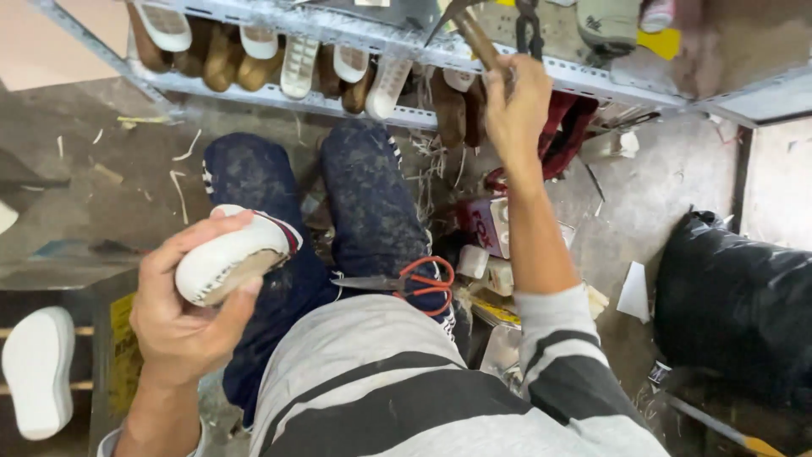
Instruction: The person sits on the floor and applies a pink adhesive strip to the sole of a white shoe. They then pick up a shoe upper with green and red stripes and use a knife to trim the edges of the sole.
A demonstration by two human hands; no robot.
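My left hand (182, 317) wraps its fingers around the shoe (233, 254), its long axis pointing right and up toward my right hand (518, 106), whose fingers are closed on the hammer (474, 34) up at the shelf (592, 80), well apart

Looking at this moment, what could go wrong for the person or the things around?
1. The right hand grips a wooden-handled hammer raised at the metal shelf; a swing might knock the shoes stored there.
2. Red-handled scissors lie loose on the lap; they may slip off or jab the leg.
3. The left hand holds the white-soled shoe one-handed; it could drop.
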